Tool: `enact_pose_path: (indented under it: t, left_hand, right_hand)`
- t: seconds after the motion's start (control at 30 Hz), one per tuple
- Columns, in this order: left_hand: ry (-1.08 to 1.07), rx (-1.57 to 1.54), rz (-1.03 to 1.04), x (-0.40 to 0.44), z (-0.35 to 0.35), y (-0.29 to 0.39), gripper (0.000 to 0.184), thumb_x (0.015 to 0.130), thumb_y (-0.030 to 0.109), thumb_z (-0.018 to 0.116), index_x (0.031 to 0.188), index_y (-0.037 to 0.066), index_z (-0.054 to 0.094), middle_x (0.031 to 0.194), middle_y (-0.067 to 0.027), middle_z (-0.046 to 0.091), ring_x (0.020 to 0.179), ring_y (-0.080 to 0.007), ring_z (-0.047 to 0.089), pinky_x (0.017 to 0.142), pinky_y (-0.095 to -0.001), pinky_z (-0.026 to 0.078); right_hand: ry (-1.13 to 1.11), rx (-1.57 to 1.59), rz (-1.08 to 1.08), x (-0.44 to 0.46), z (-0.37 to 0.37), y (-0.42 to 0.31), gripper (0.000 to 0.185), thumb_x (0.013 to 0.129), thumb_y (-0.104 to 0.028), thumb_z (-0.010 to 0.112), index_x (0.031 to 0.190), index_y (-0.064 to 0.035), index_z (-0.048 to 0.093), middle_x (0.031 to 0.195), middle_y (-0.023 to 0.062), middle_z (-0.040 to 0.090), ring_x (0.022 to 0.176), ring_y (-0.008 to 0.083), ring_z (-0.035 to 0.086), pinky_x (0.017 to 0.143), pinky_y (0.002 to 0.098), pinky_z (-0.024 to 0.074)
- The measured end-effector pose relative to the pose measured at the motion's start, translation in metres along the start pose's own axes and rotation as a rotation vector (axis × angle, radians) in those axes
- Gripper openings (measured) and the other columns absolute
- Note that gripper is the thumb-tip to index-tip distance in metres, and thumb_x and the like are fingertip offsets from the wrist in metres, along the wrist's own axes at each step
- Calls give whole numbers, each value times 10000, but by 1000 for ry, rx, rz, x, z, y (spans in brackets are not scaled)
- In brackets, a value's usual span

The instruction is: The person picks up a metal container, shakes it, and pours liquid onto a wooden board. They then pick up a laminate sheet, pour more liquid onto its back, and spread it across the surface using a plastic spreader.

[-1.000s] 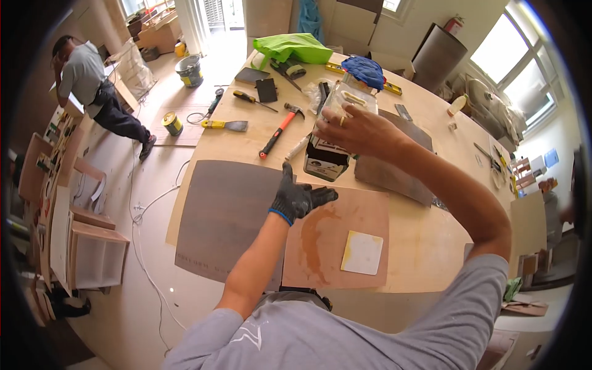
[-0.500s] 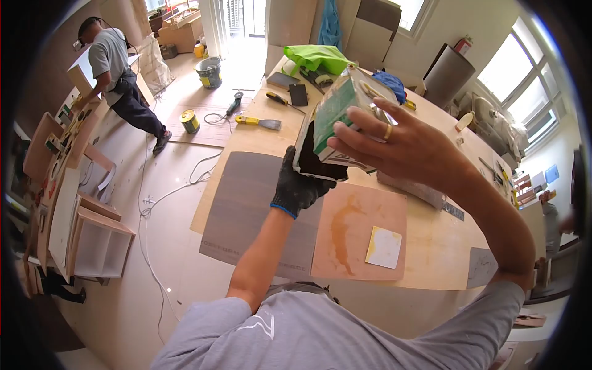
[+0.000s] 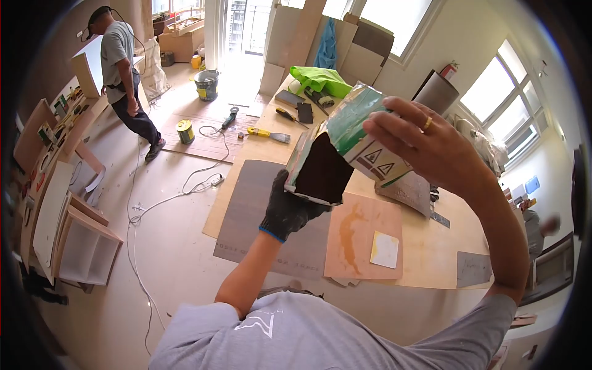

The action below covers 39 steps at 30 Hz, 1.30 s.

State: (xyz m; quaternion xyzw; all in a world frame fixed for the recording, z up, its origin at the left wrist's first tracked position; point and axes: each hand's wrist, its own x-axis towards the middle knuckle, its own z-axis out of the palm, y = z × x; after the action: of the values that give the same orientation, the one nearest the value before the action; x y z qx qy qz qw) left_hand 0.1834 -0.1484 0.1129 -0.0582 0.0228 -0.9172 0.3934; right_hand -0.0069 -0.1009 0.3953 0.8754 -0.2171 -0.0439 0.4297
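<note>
My gloved left hand grips the lower left end of a dark-mouthed green and white container, which is tilted with its opening toward me. Bare and wearing a ring, my right hand holds a green and white part with warning symbols; whether this is a lid or a second can, I cannot tell. Below them lies a reddish-brown board with a wet orange-brown smear. A white square pad rests on that board. Left of it is a grey-brown sheet.
On the table are a yellow-handled scraper, a screwdriver and a green bag. A person stands at the upper left near a shelf unit. Cables, a bucket and a yellow can are on the floor.
My left hand was open over the board and has taken hold of the container. The container has been lifted and tipped toward me. The other person has lowered an arm and stands more upright.
</note>
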Motion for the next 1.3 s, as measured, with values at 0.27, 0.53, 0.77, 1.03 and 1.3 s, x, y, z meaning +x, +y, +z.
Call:
enact_pose_path:
  t: [0.27, 0.53, 0.77, 1.03, 1.3]
  left_hand:
    - [-170, 278, -127, -59, -11, 20, 1012, 795, 825, 461, 1475, 85, 339, 1447, -256, 417, 1266, -528, 448, 1053, -670, 363]
    - [-86, 299, -61, -51, -75, 27, 755, 912, 706, 409, 1389, 125, 480, 1091, -215, 678, 635, -332, 695, 392, -356, 546]
    - [92, 442, 124, -67, -76, 27, 782, 928, 644, 407, 1492, 105, 352, 1333, -253, 546, 892, -447, 688, 527, -452, 623]
    - [-44, 605, 282, -74, -112, 28, 777, 940, 644, 378, 1519, 130, 313, 1501, -168, 403, 1286, -421, 488, 973, -611, 464]
    - [57, 309, 103, -74, -58, 22, 834, 931, 656, 371, 1497, 46, 322, 1445, -257, 428, 1240, -456, 511, 1001, -677, 389]
  right_hand:
    - [18, -33, -8, 8, -27, 16, 633, 801, -88, 678, 1404, -121, 486, 1323, 44, 466, 1323, 241, 444, 1057, 399, 499]
    - [-6, -56, -30, 23, -34, 9, 607, 856, -128, 628, 1435, -166, 451, 1375, 8, 454, 1357, 209, 421, 1062, 410, 480]
    - [28, 80, 94, 28, -19, 30, 764, 780, 27, 655, 1466, -159, 376, 1475, 62, 425, 1393, 268, 395, 1148, 413, 410]
    - [127, 145, 75, 50, -5, 44, 812, 770, 77, 643, 1479, -173, 335, 1490, 33, 408, 1375, 226, 421, 1101, 364, 468]
    - [84, 231, 191, 56, -1, 34, 957, 732, 114, 677, 1526, -236, 272, 1555, 42, 337, 1403, 285, 378, 1144, 438, 421]
